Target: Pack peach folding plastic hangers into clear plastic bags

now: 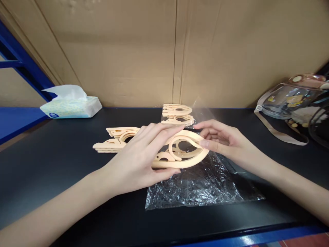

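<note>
Hiding hanger's [185, 151] end: left hand [138, 161].

Three lots of peach plastic hangers [180, 151], one clear plastic bag [200, 185], one tissue box [70, 106], two hands.

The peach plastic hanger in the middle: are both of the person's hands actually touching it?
Touching. The head view shows the left hand lying over the folded hanger with fingers across its top, and the right hand pinching its rounded end.
</note>
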A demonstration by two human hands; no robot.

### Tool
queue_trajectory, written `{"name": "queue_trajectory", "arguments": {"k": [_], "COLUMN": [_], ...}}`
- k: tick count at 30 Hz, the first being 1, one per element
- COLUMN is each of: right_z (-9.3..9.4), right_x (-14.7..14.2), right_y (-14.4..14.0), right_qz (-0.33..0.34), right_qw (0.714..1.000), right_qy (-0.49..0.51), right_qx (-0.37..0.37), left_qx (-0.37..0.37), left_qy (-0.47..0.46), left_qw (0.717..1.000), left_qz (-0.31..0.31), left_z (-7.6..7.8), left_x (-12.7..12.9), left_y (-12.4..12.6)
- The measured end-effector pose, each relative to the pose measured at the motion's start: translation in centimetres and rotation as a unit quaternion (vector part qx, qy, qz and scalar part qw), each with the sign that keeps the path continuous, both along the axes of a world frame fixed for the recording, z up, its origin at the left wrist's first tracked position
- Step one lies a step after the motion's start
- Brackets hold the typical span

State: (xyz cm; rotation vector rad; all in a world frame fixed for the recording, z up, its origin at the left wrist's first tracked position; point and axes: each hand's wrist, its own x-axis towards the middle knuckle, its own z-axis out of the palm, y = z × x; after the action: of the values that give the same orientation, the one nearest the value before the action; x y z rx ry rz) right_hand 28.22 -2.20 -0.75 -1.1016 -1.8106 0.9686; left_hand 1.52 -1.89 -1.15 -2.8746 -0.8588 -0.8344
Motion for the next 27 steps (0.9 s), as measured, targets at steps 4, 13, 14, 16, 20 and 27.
{"name": "queue_trajectory", "arguments": {"k": [4,13,14,16,20,27], "right_z": [0.1,0.0,0.0,0.0,-0.2,-0.5], "right_x": [0.0,0.4,0.5,0.6,0.5,-0.1], "right_y": [-0.1,0.1,0.1,0.1,-0.4,-1.7], "right_qz": [0.056,0.060,0.059,0.058,0.062,0.075], "right_qw": [0.994,0.982,0.984,0.990,0.991,0.900], "right_qy": [0.051,0.094,0.086,0.059,-0.077,-0.292], "right_qx": [-0.083,-0.149,-0.146,-0.118,0.093,0.314], "left_qx": [0.007,-0.004,-0.006,-0.007,0.001,-0.024], "left_qy": [0.000,0.014,0.013,0.010,0.001,-0.049], "left_qw": [1.000,1.000,1.000,1.000,1.000,0.998], "left_qz": [-0.011,0.001,0.005,0.008,0.010,0.001], "left_z": [0.0,-0.6,-0.6,-0.6,-0.9,-1.8], "left_x": [0.1,-0.5,-0.5,-0.6,-0.4,1.1], "left_y": [0.0,0.8,0.8,0.9,0.6,-0.2]}}
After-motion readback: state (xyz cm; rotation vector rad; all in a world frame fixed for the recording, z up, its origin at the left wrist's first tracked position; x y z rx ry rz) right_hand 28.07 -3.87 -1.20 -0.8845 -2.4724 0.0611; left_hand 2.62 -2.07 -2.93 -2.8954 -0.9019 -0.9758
